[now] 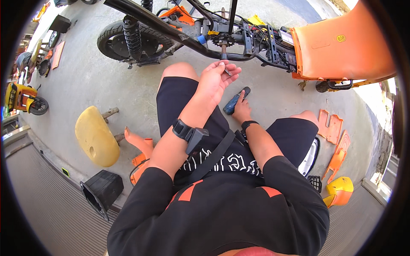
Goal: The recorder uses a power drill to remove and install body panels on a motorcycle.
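- Concrete floor (98,81) carries a stripped scooter frame (200,40) along its far edge, with an orange body panel (341,47) at the far right.
- Left hand (215,79): raised palm-up just below the frame, fingers loosely curled, thumb and fingertips pinching a small metal part (225,71).
- Right hand (241,109): lowered between the knees, fingers closed on a blue-black tool (236,101) resting on the floor.
- Yellow seat (96,136) and black box (101,190) lie at the near left; orange panels (335,136) at the near right.
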A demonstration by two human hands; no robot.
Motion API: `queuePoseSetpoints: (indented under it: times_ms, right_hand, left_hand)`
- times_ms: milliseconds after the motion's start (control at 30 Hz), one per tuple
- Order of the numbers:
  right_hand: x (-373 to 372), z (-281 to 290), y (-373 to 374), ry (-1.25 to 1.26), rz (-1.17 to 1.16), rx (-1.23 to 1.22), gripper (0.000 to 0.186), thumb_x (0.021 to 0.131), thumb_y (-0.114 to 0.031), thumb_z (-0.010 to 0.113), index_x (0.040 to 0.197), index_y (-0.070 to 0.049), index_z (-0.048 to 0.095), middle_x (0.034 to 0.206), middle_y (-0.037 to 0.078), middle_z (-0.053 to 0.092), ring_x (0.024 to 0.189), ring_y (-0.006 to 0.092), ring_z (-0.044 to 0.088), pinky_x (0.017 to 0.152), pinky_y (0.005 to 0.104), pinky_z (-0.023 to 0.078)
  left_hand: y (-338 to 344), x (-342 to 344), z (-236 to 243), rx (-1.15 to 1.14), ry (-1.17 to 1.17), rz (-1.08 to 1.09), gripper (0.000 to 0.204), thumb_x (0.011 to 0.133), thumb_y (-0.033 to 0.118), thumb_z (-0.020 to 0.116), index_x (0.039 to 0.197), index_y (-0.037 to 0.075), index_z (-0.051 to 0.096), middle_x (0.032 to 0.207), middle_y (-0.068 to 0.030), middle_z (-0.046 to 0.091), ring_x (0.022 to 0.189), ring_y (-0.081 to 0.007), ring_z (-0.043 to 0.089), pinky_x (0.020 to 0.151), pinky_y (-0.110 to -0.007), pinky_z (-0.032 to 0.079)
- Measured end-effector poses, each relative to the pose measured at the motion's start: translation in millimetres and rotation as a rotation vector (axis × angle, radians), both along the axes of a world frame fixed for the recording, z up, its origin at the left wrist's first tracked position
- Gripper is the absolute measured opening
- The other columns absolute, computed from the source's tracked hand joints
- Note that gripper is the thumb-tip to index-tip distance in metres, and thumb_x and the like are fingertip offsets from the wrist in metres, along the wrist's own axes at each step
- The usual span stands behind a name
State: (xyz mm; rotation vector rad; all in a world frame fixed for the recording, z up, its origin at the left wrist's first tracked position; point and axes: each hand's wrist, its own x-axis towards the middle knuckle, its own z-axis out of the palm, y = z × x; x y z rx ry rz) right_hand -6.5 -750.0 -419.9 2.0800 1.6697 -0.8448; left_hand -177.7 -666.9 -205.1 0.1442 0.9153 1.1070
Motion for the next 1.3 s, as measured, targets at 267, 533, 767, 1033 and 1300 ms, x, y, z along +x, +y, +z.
queuePoseSetpoints:
  times_ms: [267,533,767,1033,1300]
  right_hand:
    - [19,94,46,0.227,0.022,0.127,0.099,0.066,-0.021,0.075,0.142,0.015,0.022,0.092,0.029,0.065,0.086,0.0384,0.067,0.08,0.0398,0.054]
    - [61,256,-1,1.481,-0.615,0.063,0.069,0.075,-0.009,0.067,0.139,-0.006,0.04,0.104,0.014,0.062,0.081,0.0196,0.062,0.072,0.0318,0.053]
    - [67,254,-4,1.851,-0.698,0.071,0.08,0.076,-0.004,0.061,0.148,-0.011,0.027,0.119,0.019,0.058,0.086,0.021,0.063,0.076,0.0322,0.053]
    - [58,246,-4,1.923,-0.753,0.009,0.082,0.077,-0.002,0.057,0.15,-0.015,0.023,0.117,0.019,0.057,0.081,0.0202,0.06,0.077,0.0338,0.052]
    - [48,241,-2,1.972,-0.834,0.088,0.079,0.078,-0.003,0.058,0.148,-0.018,0.026,0.117,0.017,0.057,0.08,0.0191,0.059,0.076,0.035,0.052]
  left_hand:
    - [12,11,7,0.017,0.071,0.135,0.012,0.101,0.011,0.044,0.107,0.003,0.051,0.093,-0.0109,0.064,0.093,-0.0277,0.067,0.08,-0.039,0.055]
    - [27,15,-11,0.099,0.188,0.137,0.01,0.102,0.013,0.044,0.106,0.006,0.05,0.089,-0.0065,0.063,0.093,-0.0244,0.067,0.077,-0.035,0.051]
    - [24,40,-18,0.343,-0.342,-0.048,0.013,0.103,0.016,0.043,0.099,0.009,0.054,0.092,-0.0047,0.062,0.111,-0.0251,0.061,0.097,-0.042,0.049]
    - [15,43,-36,0.216,-0.489,0.226,0.016,0.103,0.018,0.043,0.094,0.009,0.054,0.083,-0.0039,0.059,0.111,-0.0244,0.061,0.104,-0.044,0.047]
    - [17,45,-20,0.365,-0.288,0.155,0.01,0.102,0.019,0.045,0.099,0.012,0.052,0.112,-0.009,0.065,0.122,-0.0285,0.055,0.107,-0.046,0.042]
